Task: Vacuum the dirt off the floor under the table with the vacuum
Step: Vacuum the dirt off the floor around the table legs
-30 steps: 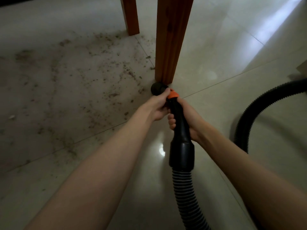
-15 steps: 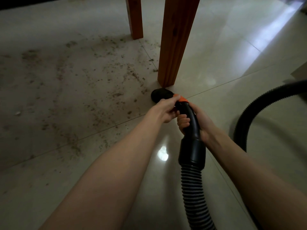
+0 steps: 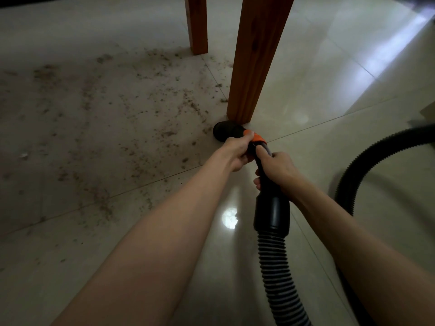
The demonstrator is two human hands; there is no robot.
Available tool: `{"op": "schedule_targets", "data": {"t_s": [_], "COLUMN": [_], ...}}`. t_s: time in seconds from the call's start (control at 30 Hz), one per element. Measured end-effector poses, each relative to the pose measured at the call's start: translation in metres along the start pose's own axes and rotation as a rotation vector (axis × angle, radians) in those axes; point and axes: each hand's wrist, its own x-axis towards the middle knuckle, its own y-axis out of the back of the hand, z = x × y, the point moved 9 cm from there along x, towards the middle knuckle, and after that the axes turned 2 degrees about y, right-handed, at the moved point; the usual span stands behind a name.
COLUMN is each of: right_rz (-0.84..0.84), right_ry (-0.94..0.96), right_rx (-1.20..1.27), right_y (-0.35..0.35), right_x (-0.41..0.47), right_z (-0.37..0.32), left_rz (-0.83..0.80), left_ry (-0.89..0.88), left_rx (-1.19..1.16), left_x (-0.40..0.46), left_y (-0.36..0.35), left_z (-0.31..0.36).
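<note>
Pulled back slightly from beside the near table leg [image 3: 255, 67], vacuum nozzle [image 3: 224, 132] still low on the floor [image 3: 329, 78], left hand [image 3: 235, 152] and right hand [image 3: 279, 170] both clenched round the black wand [image 3: 264, 165], with scattered dirt [image 3: 131, 128] to its left mostly unvacuumed.

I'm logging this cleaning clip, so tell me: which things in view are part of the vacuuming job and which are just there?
Part of the job:
- black vacuum nozzle with orange collar
- black ribbed vacuum hose
- scattered brown dirt on the pale floor tiles
- left hand, right hand, both gripping the wand
- near orange-brown wooden table leg

Just there:
- round light reflection on the tile
</note>
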Motion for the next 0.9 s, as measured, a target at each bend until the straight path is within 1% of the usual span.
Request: {"op": "schedule_targets", "data": {"t_s": [0.2,0.43,0.63,0.73,0.9], "right_rz": [-0.024,-0.060,-0.108,-0.076,0.013], "right_ry": [-0.007,-0.010,-0.032,-0.020,-0.005], "right_rx": [0.099,0.055,0.035,0.024,0.026], "right_y": [-0.006,-0.011,-0.020,-0.020,-0.013], "right_x": [0.007,0.012,0.013,0.015,0.020], "right_z": [-0.004,-0.010,-0.012,-0.014,-0.018], "left_rz": [0.024,0.013,0.063,0.067,0.023], "left_ry": [-0.025,-0.030,-0.052,-0.058,-0.060], "left_rx": [-0.031,-0.041,-0.018,-0.018,-0.037], "left_x": [0.008,0.011,0.014,0.013,0.011], "left_y": [0.005,0.009,0.024,0.022,0.010], "left_z": [0.005,0.008,0.012,0.015,0.018]}}
